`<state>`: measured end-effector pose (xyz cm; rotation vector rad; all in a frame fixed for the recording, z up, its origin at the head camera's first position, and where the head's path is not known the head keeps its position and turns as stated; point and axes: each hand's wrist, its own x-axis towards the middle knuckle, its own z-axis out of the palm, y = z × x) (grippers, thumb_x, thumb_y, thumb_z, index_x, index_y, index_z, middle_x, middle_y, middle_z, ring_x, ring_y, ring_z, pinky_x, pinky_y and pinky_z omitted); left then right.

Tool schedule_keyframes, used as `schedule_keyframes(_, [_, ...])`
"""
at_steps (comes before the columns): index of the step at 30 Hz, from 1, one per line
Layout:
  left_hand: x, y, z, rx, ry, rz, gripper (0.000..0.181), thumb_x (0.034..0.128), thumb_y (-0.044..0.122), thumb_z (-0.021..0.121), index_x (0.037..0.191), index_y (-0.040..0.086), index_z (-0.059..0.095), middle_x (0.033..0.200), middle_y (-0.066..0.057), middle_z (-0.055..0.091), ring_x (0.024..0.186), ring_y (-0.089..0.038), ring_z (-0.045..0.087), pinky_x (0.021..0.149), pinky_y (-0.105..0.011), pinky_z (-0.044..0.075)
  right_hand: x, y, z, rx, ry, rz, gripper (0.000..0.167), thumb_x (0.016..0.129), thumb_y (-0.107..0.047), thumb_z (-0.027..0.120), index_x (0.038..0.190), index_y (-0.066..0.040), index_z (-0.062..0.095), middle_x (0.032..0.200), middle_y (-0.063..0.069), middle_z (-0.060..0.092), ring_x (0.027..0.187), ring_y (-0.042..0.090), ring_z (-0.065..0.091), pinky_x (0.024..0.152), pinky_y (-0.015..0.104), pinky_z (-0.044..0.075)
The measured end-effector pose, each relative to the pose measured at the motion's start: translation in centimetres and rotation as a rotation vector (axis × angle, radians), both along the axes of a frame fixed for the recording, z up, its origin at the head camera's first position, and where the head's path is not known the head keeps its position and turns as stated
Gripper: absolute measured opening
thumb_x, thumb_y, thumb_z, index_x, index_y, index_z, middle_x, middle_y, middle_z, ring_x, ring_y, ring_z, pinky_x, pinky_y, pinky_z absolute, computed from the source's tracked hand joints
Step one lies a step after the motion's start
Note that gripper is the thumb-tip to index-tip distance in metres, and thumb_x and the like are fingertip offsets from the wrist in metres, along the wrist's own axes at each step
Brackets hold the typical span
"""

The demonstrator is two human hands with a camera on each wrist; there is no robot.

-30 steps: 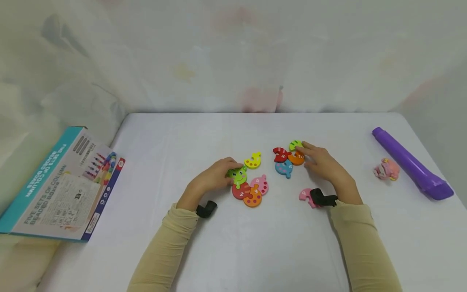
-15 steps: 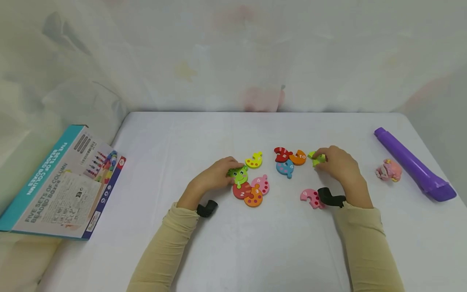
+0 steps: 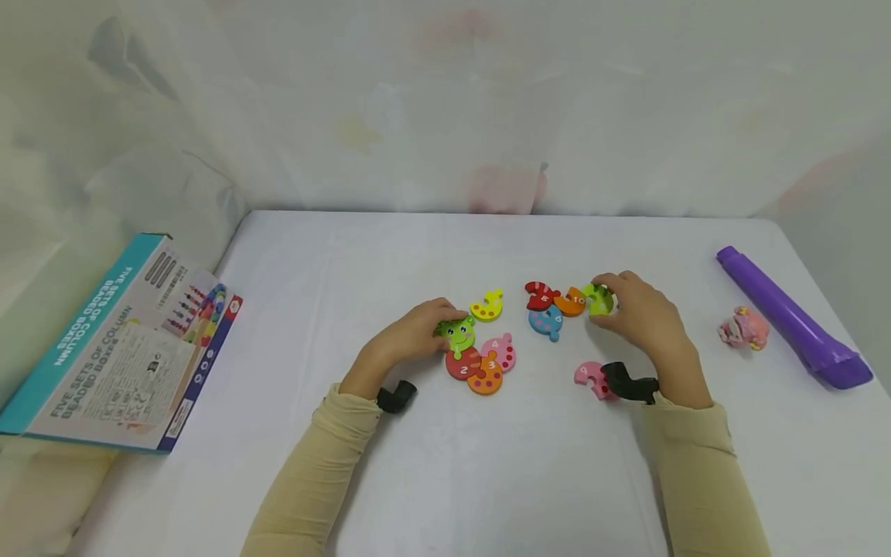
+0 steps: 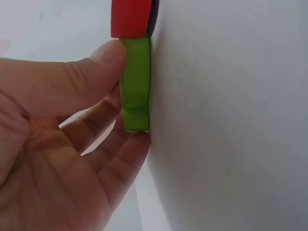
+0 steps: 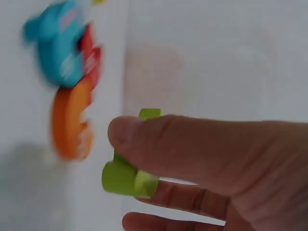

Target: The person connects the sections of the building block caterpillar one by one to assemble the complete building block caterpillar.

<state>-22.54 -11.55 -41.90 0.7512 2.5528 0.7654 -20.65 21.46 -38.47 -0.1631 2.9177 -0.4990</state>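
My left hand (image 3: 415, 331) pinches the green smiling head piece (image 3: 459, 336) of a number puzzle between thumb and fingers. In the left wrist view the thumb lies on the green edge, and a red piece (image 4: 131, 18) adjoins it. The red 2 (image 3: 461, 365), orange 3 (image 3: 486, 377) and pink 4 (image 3: 501, 350) pieces link on from the head. My right hand (image 3: 640, 313) pinches a lime green puzzle piece (image 3: 599, 300), lifted off the table in the right wrist view. Left of it lie an orange 10 piece (image 3: 571, 302), a red 8 piece (image 3: 540, 295) and a blue piece (image 3: 546, 322).
A yellow piece (image 3: 488, 306) lies just beyond the head. Nearer me is a pink 9 piece (image 3: 590, 376), partly behind the black wrist mount (image 3: 629, 384). At right are a pink figurine (image 3: 745, 329) and a purple tube (image 3: 793, 317); a printed box (image 3: 125, 348) stands left.
My right hand has picked up the lime green piece from beside the orange 10 piece and moved it right, then turned it slightly. My left hand keeps its hold on the head piece.
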Motion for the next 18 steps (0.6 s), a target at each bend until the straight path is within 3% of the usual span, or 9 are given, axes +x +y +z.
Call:
schedule_keyframes(3, [-0.1,0.0,0.1,0.009,0.002,-0.005,0.051,0.0799,0.001,0.068,0.129,0.007,0.054,0.116,-0.006,0.053,0.104,-0.018,0.05,0.093,-0.033,0.042,0.8,-1.5,1.0,-0.062,0.085,0.053,0.056,0.08,-0.017,0.07,0.13,-0.006,0.048,0.115,0.018,0.052,0.09,0.032,0.054,0.073,0.049,0.048])
schedule_keyframes(6, [0.0,0.0,0.0,0.007,0.004,-0.003,0.052,0.0799,0.001,0.068,0.129,0.007,0.054,0.116,-0.006,0.053,0.104,-0.018,0.049,0.093,-0.033,0.041,1.3,-3.8,0.7,-0.14,0.116,0.139,0.056,0.079,-0.012,0.071,0.13,-0.005,0.049,0.114,0.014,0.052,0.09,0.028,0.053,0.076,0.044,0.048])
schedule_keyframes(11, [0.1,0.0,0.1,-0.005,0.005,0.002,0.051,0.0806,0.002,0.067,0.13,0.008,0.054,0.117,-0.006,0.053,0.104,-0.018,0.049,0.093,-0.033,0.042,1.6,-8.0,-0.9,-0.181,0.024,0.304,0.054,0.081,-0.012,0.071,0.13,-0.006,0.051,0.121,0.014,0.051,0.106,0.027,0.051,0.091,0.044,0.044])
schedule_keyframes(14, [0.0,0.0,0.0,-0.003,0.006,-0.003,0.051,0.0809,0.001,0.067,0.13,0.008,0.053,0.117,-0.006,0.053,0.105,-0.018,0.049,0.093,-0.033,0.042,1.8,-9.4,-1.7,-0.159,-0.002,0.324,0.051,0.081,-0.012,0.07,0.129,-0.007,0.053,0.118,0.012,0.051,0.107,0.026,0.053,0.09,0.041,0.046])
schedule_keyframes(18, [0.0,0.1,0.1,-0.002,0.01,-0.006,0.051,0.0811,0.002,0.067,0.13,0.008,0.053,0.117,-0.006,0.053,0.106,-0.018,0.05,0.094,-0.033,0.042,2.0,-10.0,-2.3,-0.118,0.045,0.321,0.048,0.082,-0.009,0.069,0.127,-0.008,0.054,0.112,0.011,0.052,0.099,0.024,0.055,0.085,0.038,0.049])
